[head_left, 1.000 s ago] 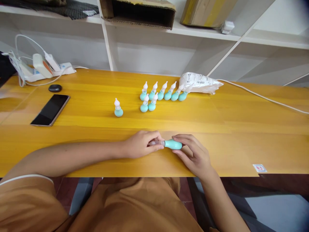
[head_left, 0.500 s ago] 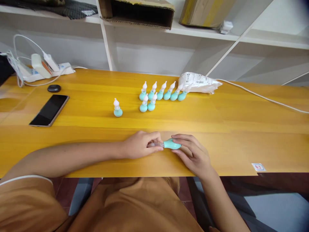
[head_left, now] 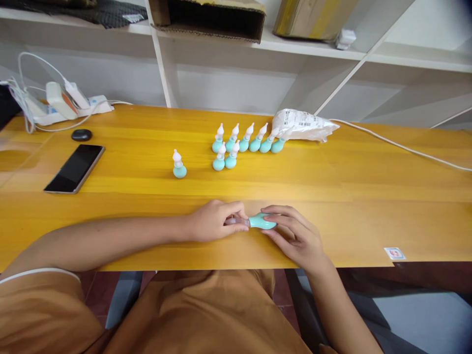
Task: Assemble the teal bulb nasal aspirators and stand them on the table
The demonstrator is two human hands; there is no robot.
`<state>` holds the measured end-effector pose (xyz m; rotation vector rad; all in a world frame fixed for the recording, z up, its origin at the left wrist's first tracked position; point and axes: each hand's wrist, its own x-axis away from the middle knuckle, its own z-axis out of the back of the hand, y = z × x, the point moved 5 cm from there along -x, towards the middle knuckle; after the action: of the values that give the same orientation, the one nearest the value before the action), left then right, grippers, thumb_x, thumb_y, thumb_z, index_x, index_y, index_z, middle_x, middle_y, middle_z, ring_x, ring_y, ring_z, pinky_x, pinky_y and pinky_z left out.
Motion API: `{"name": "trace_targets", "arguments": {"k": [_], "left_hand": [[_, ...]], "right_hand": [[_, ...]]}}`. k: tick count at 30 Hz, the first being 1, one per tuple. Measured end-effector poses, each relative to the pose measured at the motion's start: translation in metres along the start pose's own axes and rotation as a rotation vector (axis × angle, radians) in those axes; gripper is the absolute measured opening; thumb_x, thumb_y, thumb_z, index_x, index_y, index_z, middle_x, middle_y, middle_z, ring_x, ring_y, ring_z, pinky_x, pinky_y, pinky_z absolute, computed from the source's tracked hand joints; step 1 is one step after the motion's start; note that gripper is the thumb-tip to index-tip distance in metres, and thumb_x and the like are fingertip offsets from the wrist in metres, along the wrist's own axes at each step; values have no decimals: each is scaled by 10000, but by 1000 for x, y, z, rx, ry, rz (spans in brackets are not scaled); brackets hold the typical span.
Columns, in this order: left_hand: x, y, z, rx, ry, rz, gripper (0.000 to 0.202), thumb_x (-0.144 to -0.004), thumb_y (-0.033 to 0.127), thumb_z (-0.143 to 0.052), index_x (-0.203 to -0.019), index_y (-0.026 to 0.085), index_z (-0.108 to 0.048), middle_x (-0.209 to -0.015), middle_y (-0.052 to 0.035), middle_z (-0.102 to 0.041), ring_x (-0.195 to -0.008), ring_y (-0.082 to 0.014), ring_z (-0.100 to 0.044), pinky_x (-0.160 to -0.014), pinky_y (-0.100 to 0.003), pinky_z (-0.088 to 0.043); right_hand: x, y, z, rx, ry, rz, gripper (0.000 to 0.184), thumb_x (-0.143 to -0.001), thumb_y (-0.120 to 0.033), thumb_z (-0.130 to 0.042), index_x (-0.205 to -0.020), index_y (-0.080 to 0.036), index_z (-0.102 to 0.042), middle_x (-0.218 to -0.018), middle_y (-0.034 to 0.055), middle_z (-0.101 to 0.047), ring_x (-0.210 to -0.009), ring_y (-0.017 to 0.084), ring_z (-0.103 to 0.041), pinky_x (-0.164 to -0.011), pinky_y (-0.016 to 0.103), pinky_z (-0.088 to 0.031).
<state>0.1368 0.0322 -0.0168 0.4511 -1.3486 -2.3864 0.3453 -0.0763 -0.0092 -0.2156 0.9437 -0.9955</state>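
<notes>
A nasal aspirator with a teal squeeze bulb and a clear tip lies sideways between my hands, just above the table's near edge. My left hand pinches its clear tip end between thumb and fingers. Curved around the teal bulb is my right hand, thumb below and fingers on top. Past my hands stand several like aspirators with white caps: a back row, two in front of it, and a single aspirator off to the left.
A phone and a small black case lie on the left. Behind them sits a power strip with cables. A white plastic package rests behind the back row, and a cable runs right. Shelves with cardboard boxes rise behind.
Almost nothing differs. Both hands keep their hold on the aspirator, and the view has shifted very slightly.
</notes>
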Motion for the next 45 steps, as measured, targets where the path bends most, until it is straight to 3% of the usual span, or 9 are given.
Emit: {"name": "trace_targets", "arguments": {"k": [9,17,20,26,35,45], "left_hand": [[-1,0,0,-69,-16,17,164,-1043,361,-748,-1016,210,-690,-791,40,-715,-691,-124,-624,-725,-247,-468],[-2,0,-1,-83,-53,10,146,-1058,350,-728,-1031,212,-687,-996,-5,-816,-796,-146,-696,-761,-255,-469],[-1,0,-1,-100,-68,33,136,-1056,352,-735,-1042,222,-699,-997,0,-822,-820,-158,-712,-779,-261,-479],[-1,0,-2,-105,-87,42,129,-1057,346,-742,-1041,224,-702,-1059,0,-839,-876,-164,-734,-789,-257,-474],[-2,0,-4,-136,-111,26,200,-1065,400,-741,-1006,214,-695,-930,28,-808,-763,-132,-672,-740,-241,-431],[-2,1,0,-97,-76,41,153,-1072,357,-698,-1010,217,-692,-1050,4,-847,-787,-129,-686,-745,-242,-460]], "right_hand": [[-1,-2,1,6,-42,-25,375,-1027,-226,-799,-1393,-294,-755,-1276,125,-809,-1123,297,-817,-888,445,-732],[-2,0,0,4,-71,-52,309,-1050,-302,-794,-1355,-279,-752,-1133,98,-819,-952,251,-818,-783,378,-698],[0,1,0,-5,-77,-70,271,-1042,-362,-810,-1290,-265,-761,-1043,78,-805,-833,223,-784,-692,344,-656],[5,7,-3,21,-127,-97,215,-1084,-376,-747,-1265,-259,-737,-1037,76,-796,-778,201,-755,-617,312,-607],[3,8,-7,49,-179,-117,275,-1154,-471,-601,-1175,-223,-719,-842,19,-764,-585,142,-642,-573,270,-553],[7,9,-10,-5,-177,-102,263,-1072,-381,-768,-1291,-257,-691,-1093,81,-799,-817,205,-766,-654,309,-608]]}}
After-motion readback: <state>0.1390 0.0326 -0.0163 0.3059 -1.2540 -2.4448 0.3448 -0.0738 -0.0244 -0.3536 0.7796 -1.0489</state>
